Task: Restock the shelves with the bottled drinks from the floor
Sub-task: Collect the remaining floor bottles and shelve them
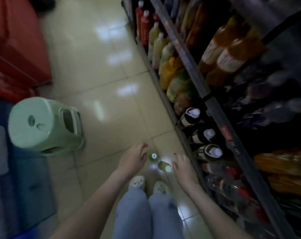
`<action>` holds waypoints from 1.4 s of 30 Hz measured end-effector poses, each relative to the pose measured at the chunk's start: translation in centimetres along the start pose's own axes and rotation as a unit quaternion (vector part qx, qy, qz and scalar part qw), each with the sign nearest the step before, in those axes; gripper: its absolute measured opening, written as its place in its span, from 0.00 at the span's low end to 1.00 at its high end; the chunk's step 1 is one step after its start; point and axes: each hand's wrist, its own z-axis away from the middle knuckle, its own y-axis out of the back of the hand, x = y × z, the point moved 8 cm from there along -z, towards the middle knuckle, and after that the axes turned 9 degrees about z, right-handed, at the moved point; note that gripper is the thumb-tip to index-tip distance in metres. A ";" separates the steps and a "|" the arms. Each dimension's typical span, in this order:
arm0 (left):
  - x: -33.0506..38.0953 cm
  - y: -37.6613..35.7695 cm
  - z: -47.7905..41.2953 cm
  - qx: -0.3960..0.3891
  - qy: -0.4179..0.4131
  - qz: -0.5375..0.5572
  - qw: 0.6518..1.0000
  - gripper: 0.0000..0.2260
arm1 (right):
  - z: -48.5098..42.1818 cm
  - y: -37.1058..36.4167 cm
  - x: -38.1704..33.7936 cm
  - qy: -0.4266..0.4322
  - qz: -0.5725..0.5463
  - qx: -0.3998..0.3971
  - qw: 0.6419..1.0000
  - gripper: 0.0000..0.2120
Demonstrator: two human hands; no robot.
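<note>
- Green floor bottles point(164, 166): viewed from above; only the caps are clear, labels unreadable.
- Shelf bottles point(232, 54): motion-blurred, label print illegible.
- Red cabinet point(17, 40): cut by the left edge.
- Forearms point(94, 204): cut by the bottom edge.

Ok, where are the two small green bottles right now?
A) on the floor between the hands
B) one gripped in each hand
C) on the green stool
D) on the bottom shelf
A: the green bottles stand on the tiled floor, between the left hand and the right hand, and neither hand is closed round one.
</note>
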 end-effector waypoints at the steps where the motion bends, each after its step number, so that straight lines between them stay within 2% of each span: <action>1: -2.1 -1.5 -0.9 -0.004 0.005 -0.004 1.000 0.15 | -1.7 -3.2 1.0 0.003 0.020 -0.021 1.000 0.21; 5: -8.7 -6.9 -4.6 -0.023 -0.001 -0.017 1.000 0.17 | -7.1 -14.9 5.1 0.012 0.120 -0.097 0.988 0.24; 10: -14.4 -11.9 -8.7 -0.030 0.006 -0.016 0.999 0.20 | -11.8 -25.9 8.0 0.033 0.177 -0.192 0.965 0.26; 14: -16.8 -12.4 -10.3 -0.030 0.031 -0.018 0.999 0.20 | -14.3 -28.3 7.9 0.060 0.244 -0.181 0.951 0.25; 16: -16.2 -11.6 -10.9 -0.028 0.032 -0.009 0.999 0.20 | -14.6 -27.3 7.6 0.063 0.238 -0.172 0.954 0.24; 20: -11.8 -10.6 -10.0 -0.087 0.007 0.009 0.996 0.19 | -11.6 -21.0 6.3 0.029 0.163 -0.138 0.977 0.16; 23: -6.8 -9.6 -7.6 -0.153 -0.004 0.025 0.988 0.21 | -7.0 -13.1 4.4 0.016 0.054 -0.103 0.993 0.15; 27: -0.6 -7.2 -2.3 -0.264 -0.007 -0.007 0.964 0.31 | 0.0 0.1 -0.4 0.065 -0.081 -0.038 0.994 0.15; 30: 4.3 -2.6 1.3 -0.265 -0.030 0.002 0.964 0.39 | 5.0 10.3 -3.9 0.094 -0.183 0.023 0.978 0.16; 32: 8.2 1.9 2.8 -0.227 -0.047 0.004 0.973 0.37 | 7.9 15.8 -5.4 0.102 -0.249 0.055 0.961 0.21; 35: 14.6 7.9 4.6 -0.205 -0.082 -0.032 0.975 0.30 | 11.1 21.8 -6.4 0.069 -0.368 0.076 0.924 0.21; 38: 19.1 11.3 5.7 -0.230 -0.073 -0.006 0.971 0.23 | 12.6 25.4 -6.1 0.002 -0.400 0.094 0.912 0.28; 40: 22.2 13.0 6.1 -0.246 -0.058 0.058 0.966 0.20 | 13.4 26.7 -6.7 -0.012 -0.416 0.066 0.907 0.36; 42: 25.5 14.2 6.7 -0.279 -0.072 0.105 0.952 0.19 | 14.7 27.6 -7.8 -0.001 -0.453 0.033 0.891 0.33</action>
